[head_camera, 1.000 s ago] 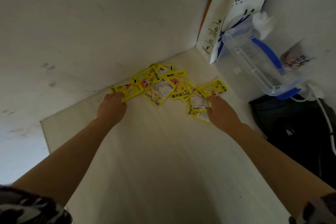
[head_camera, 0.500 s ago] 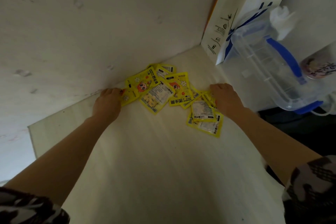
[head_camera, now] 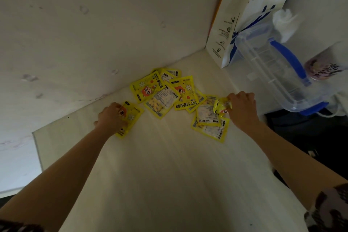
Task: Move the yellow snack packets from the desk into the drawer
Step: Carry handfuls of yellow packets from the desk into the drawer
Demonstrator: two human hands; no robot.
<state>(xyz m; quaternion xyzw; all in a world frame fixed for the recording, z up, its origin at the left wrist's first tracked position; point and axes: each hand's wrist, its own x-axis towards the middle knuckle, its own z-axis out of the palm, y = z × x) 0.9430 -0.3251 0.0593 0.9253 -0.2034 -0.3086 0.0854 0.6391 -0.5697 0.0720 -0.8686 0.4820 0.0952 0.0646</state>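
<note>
Left hand [head_camera: 111, 117] lies knuckles-up on the pale desk [head_camera: 169, 175], fingers curled over one yellow packet [head_camera: 131, 117] that sits apart from the rest, at the left edge of the spread; most of that packet shows beyond the fingers. Right hand [head_camera: 243, 109] is at the right edge of the spread, fingers bent and pinching a crumpled yellow packet [head_camera: 221, 105], lifted a little above two flat packets [head_camera: 209, 124] that lie overlapped, printed backs up. Between the hands, the main pile of yellow packets [head_camera: 165, 92] lies fanned and overlapping, close to the wall [head_camera: 94, 34], some showing a cartoon face, some the label side. No drawer shows in the head view. Behind the right hand, a white paper bag [head_camera: 243, 17] printed "coffee" stands in the corner; a clear plastic jug [head_camera: 273, 73] with a blue handle lies tilted just beside it, with a small cup [head_camera: 320, 68] to its right. Patterned sleeves show at both bottom corners.
</note>
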